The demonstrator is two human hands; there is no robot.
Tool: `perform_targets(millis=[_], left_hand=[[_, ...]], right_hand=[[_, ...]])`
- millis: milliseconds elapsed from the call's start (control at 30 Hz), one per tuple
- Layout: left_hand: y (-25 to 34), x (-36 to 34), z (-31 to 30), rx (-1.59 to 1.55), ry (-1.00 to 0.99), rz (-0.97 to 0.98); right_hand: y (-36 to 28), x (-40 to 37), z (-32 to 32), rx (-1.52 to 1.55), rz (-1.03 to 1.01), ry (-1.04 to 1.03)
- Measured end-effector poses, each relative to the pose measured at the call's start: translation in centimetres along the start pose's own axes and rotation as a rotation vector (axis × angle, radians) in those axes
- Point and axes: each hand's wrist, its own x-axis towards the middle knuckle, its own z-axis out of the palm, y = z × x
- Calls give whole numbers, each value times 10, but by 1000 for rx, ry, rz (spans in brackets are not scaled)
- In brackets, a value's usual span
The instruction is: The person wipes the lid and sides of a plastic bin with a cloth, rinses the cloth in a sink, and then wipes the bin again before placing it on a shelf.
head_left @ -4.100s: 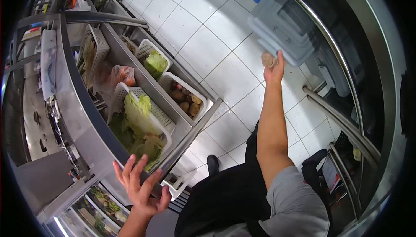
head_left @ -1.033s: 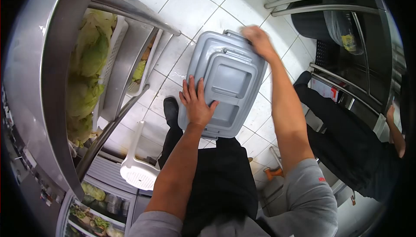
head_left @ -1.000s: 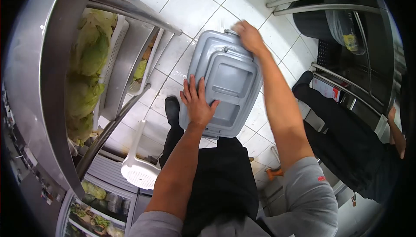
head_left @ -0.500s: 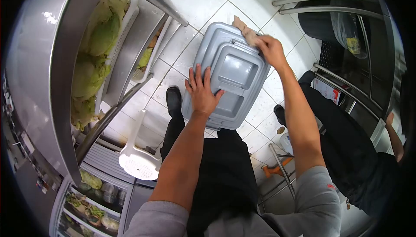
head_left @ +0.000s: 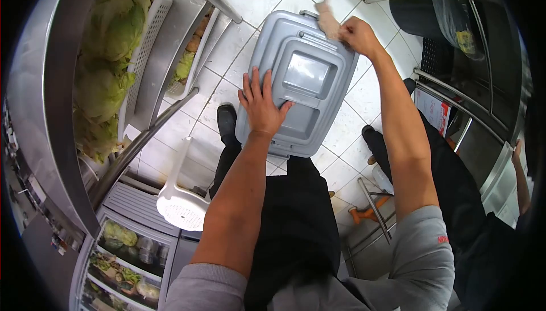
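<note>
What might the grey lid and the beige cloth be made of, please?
The grey lid looks like semi-gloss moulded plastic: rounded recesses, soft highlights. The beige cloth in the right hand seems matt fabric, given its limp, irregular shape; the fibre is unclear.

Grey short-sleeved top [head_left: 375, 295], kinda plain tbh. Left sleeve [head_left: 205, 289] is just grey with a hem at the end, while the right sleeve [head_left: 422, 251] has a bit of small red lettering I can't fully read. Lap is all black fabric [head_left: 297, 214], can't tell if that's an apron or trousers. Black trouser leg [head_left: 227, 154] too, plus a rounded black shoe [head_left: 226, 120]. Left hand [head_left: 263, 103] and right hand [head_left: 359, 36] are both bare.
</note>
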Motion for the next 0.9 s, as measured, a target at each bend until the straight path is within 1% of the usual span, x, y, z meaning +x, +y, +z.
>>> perform_targets(millis=[67, 133, 200, 300, 400, 467, 500, 600, 633, 667, 700, 767, 833, 867, 900], left_hand=[[0, 1, 2, 6, 2, -12], [-1, 0, 3, 4, 5, -4], [3, 2, 5, 12, 10, -3], [4, -1, 3, 11, 2, -6], [4, 1, 3, -7, 13, -12], [4, -2, 3, -7, 3, -18], [3, 0, 3, -1, 1, -22], [4, -2, 3, -2, 5, -43], [5, -1, 4, -8, 7, -47], [5, 0, 5, -13, 7, -31], [3, 1, 5, -16, 9, -21], [2, -2, 4, -22, -1, -15], [3, 0, 3, -25, -11, -20], [4, 0, 7, -28, 5, -20], [3, -3, 8, -24, 16, -21]], right_hand=[[-23, -26, 0, 343, -140, 80], [-43, -23, 46, 329, -464, 103], [-94, -23, 56, 269, -467, 111], [-123, -69, 52, 55, -447, 21], [-104, -127, 62, -12, -217, 55], [-101, -123, 100, 16, -165, 201], [-108, -119, 106, 33, -144, 281], [-114, -122, 96, 71, -211, -32], [-104, -132, 95, -90, -371, -66], [-101, -130, 92, -151, -278, -96], [-112, -127, 77, -212, -189, -131], [-148, -114, 53, -284, 24, -185], [-146, -107, 89, -211, -128, 35], [-133, -110, 109, -173, -196, 139], [-111, -110, 120, -69, -269, 176]])
